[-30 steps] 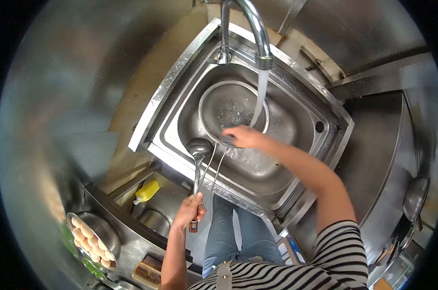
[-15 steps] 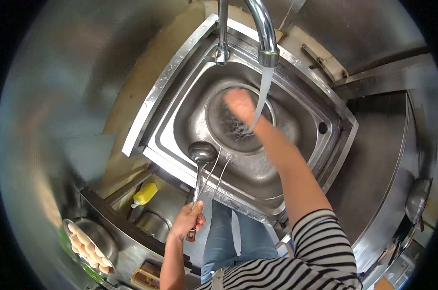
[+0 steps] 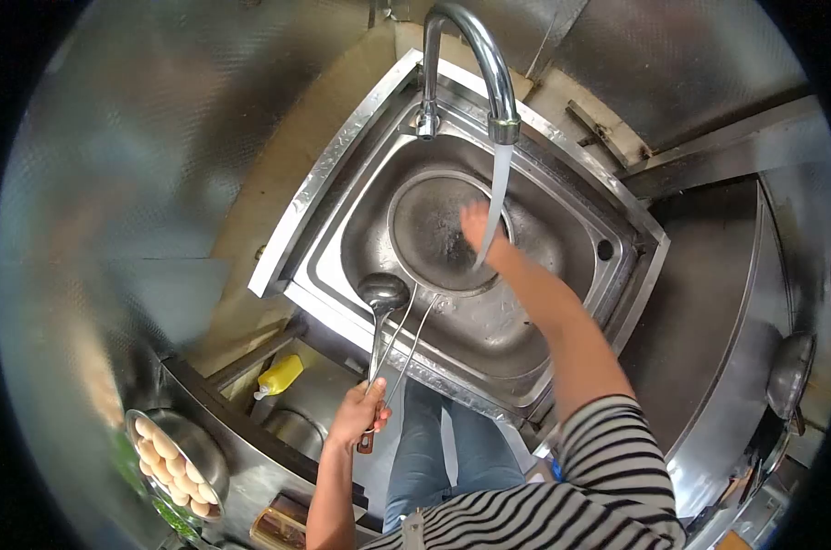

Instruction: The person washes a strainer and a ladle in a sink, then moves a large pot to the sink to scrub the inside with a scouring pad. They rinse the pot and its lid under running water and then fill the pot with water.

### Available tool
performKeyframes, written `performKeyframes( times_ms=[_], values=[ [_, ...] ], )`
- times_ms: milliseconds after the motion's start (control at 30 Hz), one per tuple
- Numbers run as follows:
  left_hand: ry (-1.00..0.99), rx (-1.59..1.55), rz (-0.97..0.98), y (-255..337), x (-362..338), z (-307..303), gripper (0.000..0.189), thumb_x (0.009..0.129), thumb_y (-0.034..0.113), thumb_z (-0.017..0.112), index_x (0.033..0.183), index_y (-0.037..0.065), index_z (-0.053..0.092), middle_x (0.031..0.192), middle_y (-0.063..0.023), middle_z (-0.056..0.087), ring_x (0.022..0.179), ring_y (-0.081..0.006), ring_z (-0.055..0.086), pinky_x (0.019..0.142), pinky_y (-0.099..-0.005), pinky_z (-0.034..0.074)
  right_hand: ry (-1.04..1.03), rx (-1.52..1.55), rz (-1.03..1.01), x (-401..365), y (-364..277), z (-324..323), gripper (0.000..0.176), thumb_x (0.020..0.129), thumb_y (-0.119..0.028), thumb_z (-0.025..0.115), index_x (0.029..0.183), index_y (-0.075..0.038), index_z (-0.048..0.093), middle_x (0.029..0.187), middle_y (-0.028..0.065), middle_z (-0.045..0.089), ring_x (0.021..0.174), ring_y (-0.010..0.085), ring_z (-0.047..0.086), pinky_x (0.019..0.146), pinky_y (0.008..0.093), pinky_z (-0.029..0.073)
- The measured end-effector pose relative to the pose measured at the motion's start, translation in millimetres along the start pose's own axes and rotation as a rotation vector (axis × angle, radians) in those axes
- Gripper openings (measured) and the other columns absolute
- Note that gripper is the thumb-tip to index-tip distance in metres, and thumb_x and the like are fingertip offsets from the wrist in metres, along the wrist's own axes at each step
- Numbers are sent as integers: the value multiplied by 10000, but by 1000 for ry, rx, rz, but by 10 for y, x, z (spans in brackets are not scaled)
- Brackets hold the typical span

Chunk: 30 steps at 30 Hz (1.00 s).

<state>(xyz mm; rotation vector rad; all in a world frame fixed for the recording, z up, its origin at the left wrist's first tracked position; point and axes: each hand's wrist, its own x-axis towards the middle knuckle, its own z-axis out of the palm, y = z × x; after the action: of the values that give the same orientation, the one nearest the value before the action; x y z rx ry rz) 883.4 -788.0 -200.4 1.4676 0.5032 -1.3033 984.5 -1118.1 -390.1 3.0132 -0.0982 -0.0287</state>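
In the steel sink [image 3: 342,174] in front of us a round steel bowl [image 3: 429,238] lies in the basin under the tap [image 3: 489,73], and water [image 3: 498,183] runs down onto our right hand [image 3: 475,225], which reaches into the bowl with its fingers stretched out and close together, though blur hides the fingertips. We judge the washing to be midway: the bowl is wet and shows no suds we can make out, the tap is not shut off, and the ladle [image 3: 382,291] sits dry-side at the near rim, away from the stream. Our left hand [image 3: 358,412] is closed around the ladle's handle together with a wire-handled utensil [image 3: 413,335], whose head we cannot see clearly. Only the falling water lies between hand and bowl. Below the sink to the left stand a yellow bottle [image 3: 278,374] and a bowl of eggs [image 3: 172,463]; a wok [image 3: 789,367] hangs beyond the steel surface [image 3: 709,302] on the right
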Motion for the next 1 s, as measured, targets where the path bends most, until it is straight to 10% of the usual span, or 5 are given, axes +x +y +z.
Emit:
performKeyframes(
  times_ms=[100, 400, 567, 633, 1000],
  values=[
    [0, 35, 22, -65, 30, -1, 338, 858, 369, 456, 716, 68, 397, 499, -34, 428, 367, -93, 382, 337, -223, 295, -813, 267, -137, -282, -246, -893, 292, 608, -142, 555, 859, 1, 600, 947, 161, 590, 972, 310, 528, 839, 408, 407],
    [-1, -47, -2, -54, -33, 62, 355, 853, 397, 452, 700, 85, 377, 506, -36, 400, 375, -102, 372, 346, -226, 290, 191, 931, 454, 267, 380, -1363, 395, 671, -255, 599, 919, 40, 516, 815, 163, 591, 814, 267, 577, 707, 323, 445],
    [-25, -93, -14, -88, 2, 87, 361, 850, 403, 453, 701, 85, 371, 509, -37, 405, 368, -102, 367, 345, -228, 291, 587, 1321, 262, 938, 350, -1284, 381, 762, -81, 499, 1110, 58, 430, 1111, 178, 472, 960, 222, 521, 743, 283, 432],
    [-25, -76, 3, -108, -6, 98, 362, 849, 409, 453, 704, 88, 367, 510, -37, 405, 369, -102, 367, 346, -227, 291, 276, 1487, 334, 931, 380, -1200, 426, 759, 9, 440, 1180, 34, 380, 1213, 173, 381, 1036, 224, 474, 798, 274, 410],
    [-8, -40, -2, -78, -4, 65, 360, 851, 412, 444, 706, 91, 371, 510, -28, 407, 373, -94, 367, 347, -221, 298, 492, 55, -521, 969, 62, -1837, 322, 682, -44, 495, 1002, -40, 530, 1067, 59, 488, 891, 171, 470, 702, 298, 381]
  ],
)
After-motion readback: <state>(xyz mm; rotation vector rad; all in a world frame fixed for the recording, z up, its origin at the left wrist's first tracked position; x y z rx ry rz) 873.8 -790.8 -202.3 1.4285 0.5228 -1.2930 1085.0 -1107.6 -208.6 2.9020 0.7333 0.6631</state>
